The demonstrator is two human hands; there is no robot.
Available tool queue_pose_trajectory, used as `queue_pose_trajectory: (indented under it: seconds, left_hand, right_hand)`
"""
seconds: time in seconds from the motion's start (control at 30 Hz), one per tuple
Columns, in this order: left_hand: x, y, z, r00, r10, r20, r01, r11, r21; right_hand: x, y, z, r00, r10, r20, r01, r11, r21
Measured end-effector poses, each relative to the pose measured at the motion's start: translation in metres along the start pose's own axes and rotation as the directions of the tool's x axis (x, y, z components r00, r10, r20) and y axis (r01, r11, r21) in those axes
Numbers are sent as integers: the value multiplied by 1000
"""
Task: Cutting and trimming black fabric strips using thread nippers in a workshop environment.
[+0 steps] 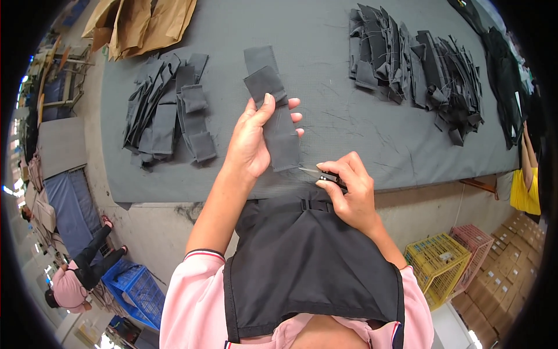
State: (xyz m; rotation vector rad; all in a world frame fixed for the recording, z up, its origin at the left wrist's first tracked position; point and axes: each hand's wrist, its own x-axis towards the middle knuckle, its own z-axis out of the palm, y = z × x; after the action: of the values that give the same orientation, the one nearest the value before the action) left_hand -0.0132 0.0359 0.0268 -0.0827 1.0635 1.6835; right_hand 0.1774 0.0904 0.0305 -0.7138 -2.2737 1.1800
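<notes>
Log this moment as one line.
left hand: holds dark grey fabric strip | right hand: holds small black thread snips at strip's lower edge | grey padded table

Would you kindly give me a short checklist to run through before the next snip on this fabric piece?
1. Left hand grips the black fabric strip: ok.
2. Right hand holds the thread snips: ok.
3. Snip tip at the strip's lower edge: ok.
4. Left fingers away from the blades: ok.
5. A loose thread between the blades: cannot tell.
6. Sorted pile and unsorted pile kept apart on the grey table: ok.
</notes>
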Motion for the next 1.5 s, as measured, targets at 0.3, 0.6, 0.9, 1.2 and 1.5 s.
queue_pose_trajectory:
  seconds: [0.3,0.6,0.9,1.2,1.5]
  left_hand:
    - [1,0,-2,1000,-24,6,24,999,-36]
    - [0,2,1,998,-59,26,60,998,-32]
    - [1,1,1,993,-76,91,77,997,-14]
    - [1,-1,-1,991,-107,79,108,994,-5]
    - [2,-2,0,986,-138,98,139,990,-2]
  right_hand:
    - [11,-1,1,967,-245,67,254,941,-223]
    - [9,-7,1,982,-191,18,191,969,-155]
    - [34,-18,0,956,-150,253,169,984,-58]
    - [42,-13,-6,904,-206,376,272,953,-133]
    - [44,-9,-5,870,-245,427,328,936,-130]
